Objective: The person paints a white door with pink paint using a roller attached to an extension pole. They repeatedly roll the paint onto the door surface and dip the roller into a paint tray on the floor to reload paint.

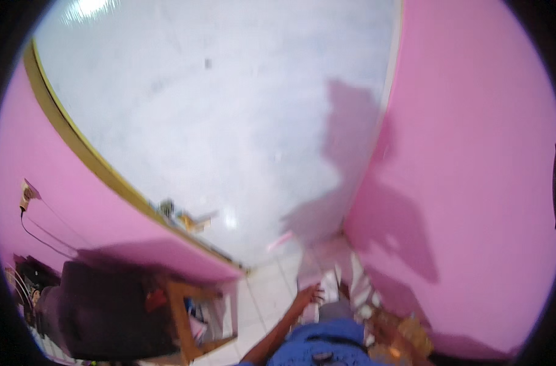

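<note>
My left hand (pixel 311 295) reaches out in front of my blue shirt (pixel 321 343), its fingers apart and nothing visible in them. Just beyond the fingertips is a blurred white thing (pixel 329 286), low by the floor; I cannot tell what it is. On the other side, my right hand (pixel 387 330) is low and smeared by motion. Beside it is a yellowish-brown object (pixel 415 336), too blurred to name. Whether the right hand grips it is unclear.
A glossy white surface (pixel 241 128) with a yellow edge strip (pixel 95 169) rises ahead, between pink walls (pixel 470 137). Pale floor tiles (pixel 259 297) lie below. At left are a dark bulky object (pixel 109 311), a wooden frame (pixel 179 315) and a plugged-in wall socket (pixel 27 194).
</note>
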Tool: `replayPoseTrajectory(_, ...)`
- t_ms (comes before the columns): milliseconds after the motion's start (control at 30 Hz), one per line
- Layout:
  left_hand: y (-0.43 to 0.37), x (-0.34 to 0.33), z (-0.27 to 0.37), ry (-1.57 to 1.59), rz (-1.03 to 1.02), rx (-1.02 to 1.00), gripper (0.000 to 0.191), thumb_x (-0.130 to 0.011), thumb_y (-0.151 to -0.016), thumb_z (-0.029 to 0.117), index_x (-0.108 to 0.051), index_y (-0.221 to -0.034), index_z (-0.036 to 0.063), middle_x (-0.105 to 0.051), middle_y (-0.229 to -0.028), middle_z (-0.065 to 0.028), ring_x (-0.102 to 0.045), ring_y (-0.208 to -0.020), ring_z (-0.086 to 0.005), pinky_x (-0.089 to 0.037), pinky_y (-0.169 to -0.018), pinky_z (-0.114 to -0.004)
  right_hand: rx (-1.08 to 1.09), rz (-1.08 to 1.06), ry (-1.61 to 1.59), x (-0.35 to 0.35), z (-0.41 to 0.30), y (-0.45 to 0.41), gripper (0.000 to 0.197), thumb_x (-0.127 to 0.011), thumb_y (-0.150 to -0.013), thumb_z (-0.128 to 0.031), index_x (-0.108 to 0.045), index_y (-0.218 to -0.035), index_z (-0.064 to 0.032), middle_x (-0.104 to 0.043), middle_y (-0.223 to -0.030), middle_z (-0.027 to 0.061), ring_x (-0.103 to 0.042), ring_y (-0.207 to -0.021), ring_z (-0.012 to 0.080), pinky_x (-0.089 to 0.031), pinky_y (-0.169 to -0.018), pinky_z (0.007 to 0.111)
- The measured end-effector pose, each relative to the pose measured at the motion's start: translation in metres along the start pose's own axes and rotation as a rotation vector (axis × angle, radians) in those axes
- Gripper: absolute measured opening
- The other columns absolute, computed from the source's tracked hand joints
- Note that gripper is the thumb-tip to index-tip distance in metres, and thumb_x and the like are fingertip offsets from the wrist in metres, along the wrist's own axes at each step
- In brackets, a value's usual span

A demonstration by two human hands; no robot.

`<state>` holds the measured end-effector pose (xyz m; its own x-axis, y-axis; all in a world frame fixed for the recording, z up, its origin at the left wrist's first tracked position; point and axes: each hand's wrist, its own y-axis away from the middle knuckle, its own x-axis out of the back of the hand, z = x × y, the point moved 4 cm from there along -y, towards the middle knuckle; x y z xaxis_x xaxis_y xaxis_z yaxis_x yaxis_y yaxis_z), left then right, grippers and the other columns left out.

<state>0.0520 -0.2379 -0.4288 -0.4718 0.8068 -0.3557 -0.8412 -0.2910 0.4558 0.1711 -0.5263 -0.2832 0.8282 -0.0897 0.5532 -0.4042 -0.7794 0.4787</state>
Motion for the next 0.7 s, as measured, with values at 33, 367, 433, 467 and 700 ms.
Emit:
replayPoseTrajectory(33,0.006,-0.024,0.032,0.071,0.031,-0.021,0.059,-0.038,-0.109,0.047,-0.044,-0.147,0.0020,-0.066,-0.123,-0.0132,-0.068,-0.096,-0.0210,-0.053,-0.089,-0.035,0.000,0.004,-0.071,0.014,-0.001,-0.014,0.055,-0.057,-0.099,-0.033,-0.044,-0.147,-0.0090,-0.067,-0.094,0.0148,-0.063,-0.083,0.0255,-0.051,-0.077,0.041)
replayPoseTrajectory(367,0.006,-0.157,0.246,-0.037,0.106,-0.487,0.034,-0.042,-0.110,0.024,-0.056,-0.126,-0.0024,-0.068,-0.105,-0.0086,-0.062,-0.097,-0.0144,-0.047,-0.094,-0.032,0.173,0.137,-0.470,0.116,-0.032,-0.061,0.034,-0.054,-0.101,-0.028,-0.056,-0.127,-0.0061,-0.057,-0.076,0.0053,-0.053,-0.068,0.0162,-0.044,-0.063,0.034)
replayPoseTrajectory(433,0.000,-0.183,0.289,-0.151,0.081,-0.563,0.032,-0.042,-0.110,0.025,-0.057,-0.121,-0.0015,-0.068,-0.101,-0.0100,-0.062,-0.100,-0.0181,-0.046,-0.097,-0.036,0.240,0.173,-0.506,0.127,-0.030,-0.064,0.031,-0.053,-0.101,-0.027,-0.058,-0.123,-0.0056,-0.055,-0.072,0.0034,-0.051,-0.064,0.0143,-0.043,-0.061,0.033)
replayPoseTrajectory(467,0.003,-0.200,0.315,-0.195,0.049,-0.670,0.031,-0.043,-0.109,0.023,-0.058,-0.120,-0.0022,-0.067,-0.099,-0.0094,-0.063,-0.098,-0.0184,-0.049,-0.092,-0.036,0.282,0.179,-0.526,0.130,-0.031,-0.066,0.030,-0.053,-0.101,-0.026,-0.060,-0.121,-0.0053,-0.054,-0.070,0.0024,-0.050,-0.063,0.0134,-0.043,-0.059,0.032)
replayPoseTrajectory(700,-0.032,-0.256,0.421,-0.106,-0.113,-0.739,0.038,-0.042,-0.110,0.025,-0.054,-0.134,-0.0019,-0.063,-0.093,-0.0072,-0.065,-0.088,-0.0173,-0.055,-0.079,-0.033,0.414,0.217,-0.818,0.203,-0.105,-0.074,0.028,-0.055,-0.103,-0.031,-0.064,-0.104,-0.0039,-0.049,-0.064,-0.0021,-0.046,-0.058,0.0087,-0.038,-0.055,0.028)
